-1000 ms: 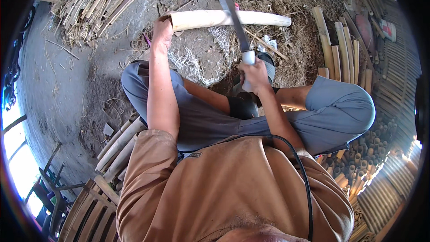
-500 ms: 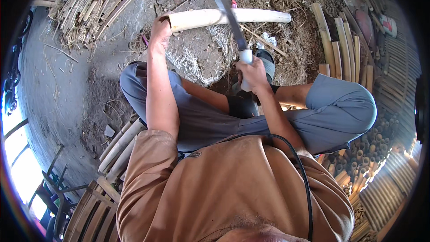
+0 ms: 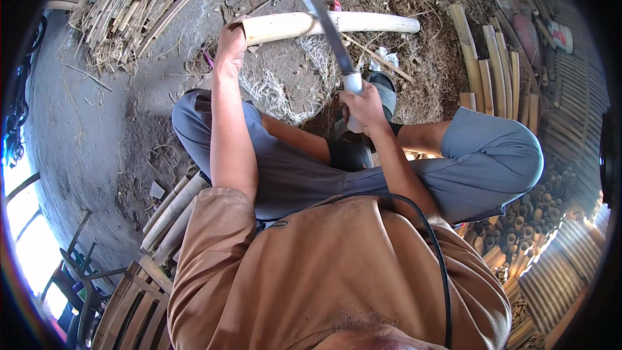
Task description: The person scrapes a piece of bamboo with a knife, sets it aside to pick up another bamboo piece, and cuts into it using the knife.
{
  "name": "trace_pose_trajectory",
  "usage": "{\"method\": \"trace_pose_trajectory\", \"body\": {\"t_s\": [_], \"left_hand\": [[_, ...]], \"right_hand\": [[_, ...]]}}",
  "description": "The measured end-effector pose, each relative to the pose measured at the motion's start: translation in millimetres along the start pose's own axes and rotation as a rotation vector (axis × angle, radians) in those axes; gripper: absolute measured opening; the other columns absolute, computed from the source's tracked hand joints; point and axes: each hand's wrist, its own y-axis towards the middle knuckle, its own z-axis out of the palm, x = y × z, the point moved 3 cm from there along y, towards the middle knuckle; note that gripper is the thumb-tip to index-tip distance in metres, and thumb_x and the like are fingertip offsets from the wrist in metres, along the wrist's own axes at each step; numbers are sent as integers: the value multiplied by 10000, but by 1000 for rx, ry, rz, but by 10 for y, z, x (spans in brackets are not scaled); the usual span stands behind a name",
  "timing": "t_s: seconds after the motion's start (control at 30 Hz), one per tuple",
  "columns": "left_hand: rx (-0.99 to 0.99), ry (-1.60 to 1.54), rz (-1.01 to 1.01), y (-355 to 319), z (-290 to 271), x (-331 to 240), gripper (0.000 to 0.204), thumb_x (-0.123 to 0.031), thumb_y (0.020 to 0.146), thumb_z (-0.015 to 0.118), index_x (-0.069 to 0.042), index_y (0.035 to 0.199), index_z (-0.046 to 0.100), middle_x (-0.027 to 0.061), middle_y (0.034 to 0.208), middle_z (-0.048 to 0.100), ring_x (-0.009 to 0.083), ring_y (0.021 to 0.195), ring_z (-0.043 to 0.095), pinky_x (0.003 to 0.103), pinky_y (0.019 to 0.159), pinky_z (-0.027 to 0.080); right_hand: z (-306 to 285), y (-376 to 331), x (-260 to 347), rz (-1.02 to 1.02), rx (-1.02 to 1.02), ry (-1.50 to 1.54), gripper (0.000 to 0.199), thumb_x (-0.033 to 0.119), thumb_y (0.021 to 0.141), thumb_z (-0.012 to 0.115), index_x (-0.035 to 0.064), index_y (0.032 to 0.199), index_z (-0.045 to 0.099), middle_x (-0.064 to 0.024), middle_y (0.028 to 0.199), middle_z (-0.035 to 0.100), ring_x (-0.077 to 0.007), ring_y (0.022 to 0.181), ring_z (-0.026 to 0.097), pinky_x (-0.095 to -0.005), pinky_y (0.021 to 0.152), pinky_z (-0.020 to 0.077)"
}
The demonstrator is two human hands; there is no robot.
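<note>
Dirt floor (image 3: 142, 123): my left hand (image 3: 231, 48) grips a bamboo pole (image 3: 366, 21) by one end, my right hand (image 3: 365, 107) a knife (image 3: 334, 37) by its handle (image 3: 352, 83); oval label (image 3: 279, 224) on shirt (image 3: 311, 266).

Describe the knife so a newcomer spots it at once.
Start at the grey trousers spread across the middle of the picture. Just beyond them, the right hand grips the knife by its white handle, blade pointing away. Unlike the thick, pale bamboo length it crosses in view, the blade is dark, flat and slim.
</note>
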Motion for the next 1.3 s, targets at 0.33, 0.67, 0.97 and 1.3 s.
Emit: {"method": "trace_pose_trajectory", "body": {"t_s": [0.33,0.67,0.97,1.3], "left_hand": [[-54,-7,-24,7,-47,9,203,-82,872,531,-6,938,707,84,814,671,157,660,638,291,517,501],[-69,-13,-20,-24,37,-37,190,-69,867,528,-14,905,705,88,822,673,169,673,647,306,521,513],[-83,52,-8,-10,59,-27,221,-98,883,509,-26,937,711,84,809,681,167,638,647,294,502,506],[-75,-24,11,9,-31,66,231,-76,873,500,-26,947,713,79,829,684,143,674,649,276,544,501]], "right_hand": [[97,-165,121,66,95,192,83,73,850,612,34,861,540,-32,585,565,-132,424,551,-312,384,447],[48,-149,75,107,-15,231,106,77,814,613,25,823,522,-59,594,540,-161,438,544,-340,397,462],[-98,-27,46,147,-122,261,90,54,802,622,23,834,544,-52,590,541,-157,430,540,-330,381,450],[125,-141,170,-36,111,19,86,85,809,610,26,833,553,-42,584,564,-134,431,553,-308,412,453]]}}
